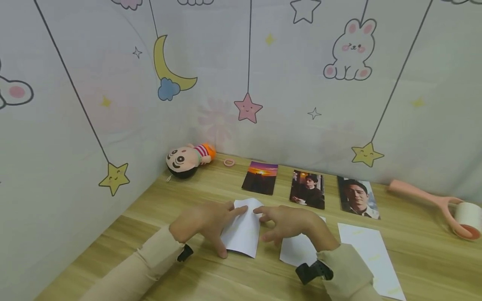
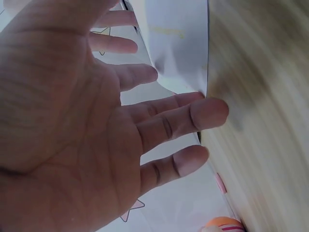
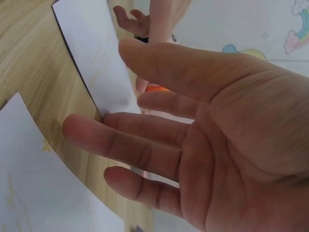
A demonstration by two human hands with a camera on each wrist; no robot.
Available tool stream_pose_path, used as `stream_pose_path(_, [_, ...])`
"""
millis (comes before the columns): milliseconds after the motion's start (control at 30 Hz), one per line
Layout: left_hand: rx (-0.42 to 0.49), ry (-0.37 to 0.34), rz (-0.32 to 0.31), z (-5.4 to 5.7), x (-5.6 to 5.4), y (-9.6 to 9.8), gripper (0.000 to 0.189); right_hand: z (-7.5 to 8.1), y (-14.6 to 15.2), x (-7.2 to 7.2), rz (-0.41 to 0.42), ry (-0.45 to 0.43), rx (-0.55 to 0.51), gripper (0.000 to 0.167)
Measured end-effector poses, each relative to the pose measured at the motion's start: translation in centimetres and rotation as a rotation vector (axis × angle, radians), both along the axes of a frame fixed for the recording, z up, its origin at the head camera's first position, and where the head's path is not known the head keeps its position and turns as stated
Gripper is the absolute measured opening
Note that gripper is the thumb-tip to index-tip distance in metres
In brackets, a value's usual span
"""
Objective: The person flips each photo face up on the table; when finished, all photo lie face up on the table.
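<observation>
curved sheet: the curved white sheet (image 1: 242, 238) lies on the tabletop (image 1: 150, 200) between both hands, smooth and bowed, with faint yellow print on its upper face
left hand: the left hand (image 1: 211, 221) sits at the sheet's left side, fingers spread apart and mostly straight, thumb near the lower left corner
right hand: the right hand (image 1: 291, 222) is at the sheet's right side, fingers loosely extended and apart, the wrist above a second white sheet (image 1: 297, 251)
third white sheet: the third white sheet (image 1: 369, 255) is a flat rectangle with pale yellow marks, right of the right hand
photo row: glossy-looking rectangles behind the sheets: sunset photo (image 1: 260, 177), dark-sweater photo (image 1: 306, 190), portrait photo (image 1: 357, 196)
lint roller: a pink lint roller (image 1: 418, 191) with forked handle carries a white cylindrical roll (image 1: 468, 215)
plush doll: the soft, round-headed plush doll (image 1: 188, 159) lies at the back left, beside a pink ring (image 1: 229, 162)
tabletop: streaky pale wood grain
backdrop: white fabric-like backdrop (image 1: 293, 104), printed with stars, moon and rabbit
</observation>
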State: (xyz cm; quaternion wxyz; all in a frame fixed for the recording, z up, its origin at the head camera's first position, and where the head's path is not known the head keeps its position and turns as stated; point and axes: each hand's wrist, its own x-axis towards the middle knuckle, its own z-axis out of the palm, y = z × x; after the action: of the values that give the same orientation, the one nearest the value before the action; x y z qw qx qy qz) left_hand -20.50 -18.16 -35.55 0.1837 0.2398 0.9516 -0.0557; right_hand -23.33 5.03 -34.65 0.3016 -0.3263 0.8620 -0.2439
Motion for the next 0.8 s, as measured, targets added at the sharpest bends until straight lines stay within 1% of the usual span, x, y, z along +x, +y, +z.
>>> stream_pose_path(133, [0.04,-0.016,0.003,-0.1,-0.1,-0.3,0.125,-0.2,0.1,-0.1,0.005,-0.013,-0.016,0.071])
stream_pose_path(200, [0.071,-0.031,-0.008,-0.1,-0.2,-0.5,0.122,-0.2,0.1,-0.1,0.003,-0.017,-0.016,0.072])
stream_pose_path(300, [0.146,-0.068,-0.037,0.1,-0.6,-1.0,0.117,-0.2,0.1,-0.1,-0.002,-0.019,-0.012,0.073])
stream_pose_path(467, [0.301,-0.158,-0.09,0.1,-1.2,-1.8,0.117,-0.1,0.1,0.1,-0.002,-0.033,-0.022,0.077])
stream_pose_path(600, [0.354,-0.193,-0.107,0.0,-1.3,-2.0,0.118,0.0,0.0,0.4,0.007,-0.04,-0.03,0.083])
stream_pose_path(667, [0.372,-0.197,-0.114,-0.1,-1.3,-1.9,0.117,0.0,-0.2,0.5,0.02,-0.027,-0.028,0.086])
stream_pose_path(800, [0.388,-0.185,-0.13,0.0,-1.2,-1.7,0.117,0.0,-0.7,0.8,0.095,0.107,0.003,0.093])
